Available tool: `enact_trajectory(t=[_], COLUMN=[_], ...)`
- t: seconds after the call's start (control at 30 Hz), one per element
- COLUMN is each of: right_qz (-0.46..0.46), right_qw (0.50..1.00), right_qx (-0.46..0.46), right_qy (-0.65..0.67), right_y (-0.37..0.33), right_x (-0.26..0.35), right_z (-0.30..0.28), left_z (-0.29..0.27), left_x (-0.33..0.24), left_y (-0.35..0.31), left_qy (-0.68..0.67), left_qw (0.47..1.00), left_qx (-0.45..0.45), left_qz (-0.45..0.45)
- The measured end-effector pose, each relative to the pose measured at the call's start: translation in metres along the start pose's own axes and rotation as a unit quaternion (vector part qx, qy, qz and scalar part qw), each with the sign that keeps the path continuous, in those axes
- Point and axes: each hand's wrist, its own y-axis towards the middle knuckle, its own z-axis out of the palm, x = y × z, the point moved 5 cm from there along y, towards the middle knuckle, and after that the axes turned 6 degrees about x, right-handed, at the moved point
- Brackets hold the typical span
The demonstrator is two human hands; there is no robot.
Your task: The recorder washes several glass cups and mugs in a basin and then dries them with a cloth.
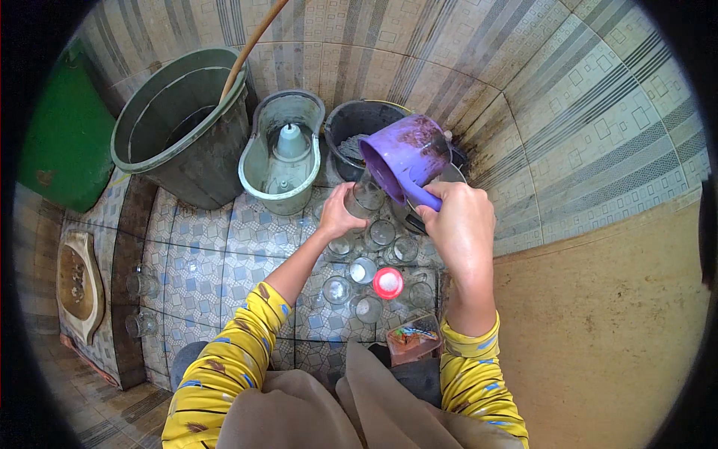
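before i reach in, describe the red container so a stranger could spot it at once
On the patterned tiled floor, find the cluster of clear glasses below the purple dipper in the picture. The round red container sits among them, whitish inside, its bright colour setting it apart from the colourless glass.

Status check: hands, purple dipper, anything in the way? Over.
Left hand gripping clear glass. Right hand holding purple dipper by its handle, tilted over that glass. Other glasses crowd the tiled floor close by.

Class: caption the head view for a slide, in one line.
Right hand holds a purple dipper tilted toward a glass in the left hand; more glasses stand on the floor.
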Motion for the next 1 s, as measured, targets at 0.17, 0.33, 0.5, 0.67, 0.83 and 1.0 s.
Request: enact_trajectory(t=[0.17,0.33,0.5,0.67,0.83,1.0], right_qz=[0.021,-0.008,-0.145,-0.278,-0.372,-0.352], right_qw=[0.999,0.995,0.96,0.917,0.922,0.905], right_qx=[-0.025,-0.066,-0.051,-0.02,0.102,0.223], right_qy=[-0.009,0.079,0.236,0.284,0.025,-0.089], right_y=[0.0,0.009,0.051,0.12,0.187,0.207], right_x=[0.001,0.008,0.066,0.178,0.329,0.402], right_z=[0.0,-0.018,-0.013,0.036,0.165,0.281], left_z=[-0.004,0.007,-0.037,-0.109,-0.155,-0.199], left_x=[-0.001,0.032,0.014,0.003,0.034,0.095], left_y=[0.007,0.001,-0.03,-0.054,-0.085,-0.127], left_qy=[-0.038,-0.324,-0.537,-0.513,-0.524,-0.549], left_qw=[0.998,0.914,0.695,0.718,0.729,0.743], left_qx=[0.023,0.083,0.223,0.219,0.186,0.093], left_qz=[-0.038,-0.229,-0.423,-0.417,-0.4,-0.371])
